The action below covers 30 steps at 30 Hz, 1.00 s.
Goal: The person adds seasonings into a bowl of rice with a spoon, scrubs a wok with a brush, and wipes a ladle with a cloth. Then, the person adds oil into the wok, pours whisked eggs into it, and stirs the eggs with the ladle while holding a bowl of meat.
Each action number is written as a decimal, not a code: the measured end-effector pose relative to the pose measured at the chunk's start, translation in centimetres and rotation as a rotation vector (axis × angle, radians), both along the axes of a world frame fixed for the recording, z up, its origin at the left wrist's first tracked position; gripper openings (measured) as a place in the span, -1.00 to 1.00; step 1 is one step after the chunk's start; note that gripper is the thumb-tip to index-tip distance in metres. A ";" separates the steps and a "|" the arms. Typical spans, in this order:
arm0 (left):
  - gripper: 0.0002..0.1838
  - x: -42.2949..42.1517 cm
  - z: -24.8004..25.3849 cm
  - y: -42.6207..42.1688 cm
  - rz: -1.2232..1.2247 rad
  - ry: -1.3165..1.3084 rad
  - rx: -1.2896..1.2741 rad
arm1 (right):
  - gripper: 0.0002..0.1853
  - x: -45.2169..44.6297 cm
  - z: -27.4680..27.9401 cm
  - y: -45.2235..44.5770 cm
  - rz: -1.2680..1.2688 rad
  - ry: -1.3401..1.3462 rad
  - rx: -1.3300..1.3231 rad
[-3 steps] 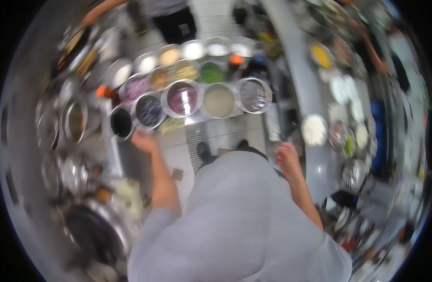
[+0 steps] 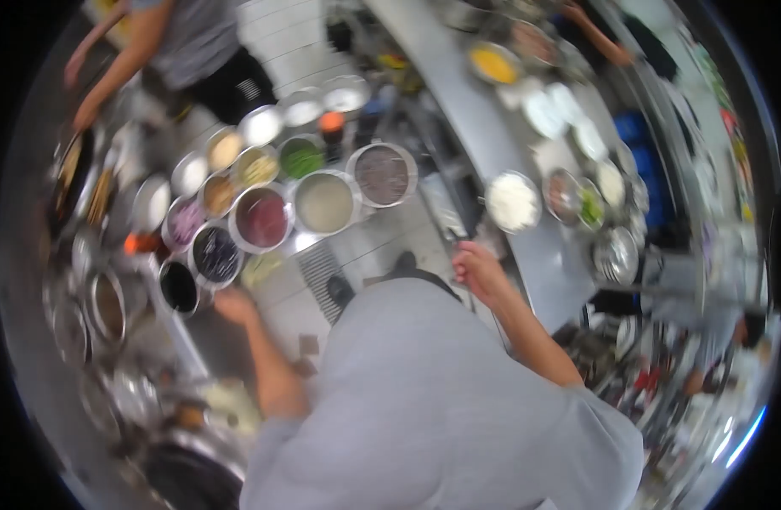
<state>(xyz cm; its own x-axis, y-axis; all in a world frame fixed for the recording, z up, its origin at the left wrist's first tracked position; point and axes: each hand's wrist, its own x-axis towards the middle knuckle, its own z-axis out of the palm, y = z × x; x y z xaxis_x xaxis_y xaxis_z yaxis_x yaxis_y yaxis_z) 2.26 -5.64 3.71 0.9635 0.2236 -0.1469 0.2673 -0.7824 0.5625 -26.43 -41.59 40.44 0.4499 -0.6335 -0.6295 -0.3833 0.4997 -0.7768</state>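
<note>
My left hand (image 2: 234, 306) is beside the pot of dark contents (image 2: 180, 286) at the near left end of the tub cluster; blur hides its fingers, and I cannot tell if it touches the pot. My right hand (image 2: 481, 270) is closed at the edge of the steel counter. From its fingers a knife (image 2: 441, 206) seems to extend forward, with a dark handle and flat pale blade, though it is blurred. Round tubs stand in front of me: one reddish (image 2: 263, 218), one pale grey (image 2: 324, 202), one brownish-grey (image 2: 382, 175), one with chopped greens (image 2: 302, 157).
On the right counter (image 2: 471, 110) sit a bowl of white food (image 2: 513, 202), a yellow-filled bowl (image 2: 494, 64) and white dishes. Pots and a wok (image 2: 191, 476) line the left. A co-worker (image 2: 195, 51) stands at upper left. A floor grate (image 2: 321, 276) lies ahead of my shoes.
My view has turned, so the tubs and counter have shifted left in the picture. The co-worker at upper left shows more fully. Both my hands keep about the same posture.
</note>
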 end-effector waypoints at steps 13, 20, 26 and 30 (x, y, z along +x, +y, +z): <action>-0.76 1.2 21.2 -8.5 -0.757 -0.344 -0.213 | -0.69 -4.7 -10.0 2.8 -0.314 -0.276 0.276; -0.56 -6.0 19.8 -29.8 -1.252 0.637 -0.447 | -0.57 -7.1 -6.3 -5.7 -0.436 -0.407 -0.255; -0.70 -10.0 17.0 -35.3 -1.017 0.664 -0.843 | -0.58 -3.3 -4.6 -12.7 -0.447 -0.751 -0.240; -0.77 -7.9 19.1 -34.1 -1.142 0.430 -0.555 | -0.60 2.6 -2.9 -14.1 -0.259 -0.912 -0.252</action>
<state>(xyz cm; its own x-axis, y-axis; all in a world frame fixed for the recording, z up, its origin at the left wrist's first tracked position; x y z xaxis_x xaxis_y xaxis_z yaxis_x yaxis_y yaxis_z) -5.66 -39.77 22.82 0.4242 -0.8573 -0.2918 -0.1436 -0.3818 0.9130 -23.83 -55.71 37.52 0.5246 -0.8494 0.0581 0.5151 0.2623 -0.8160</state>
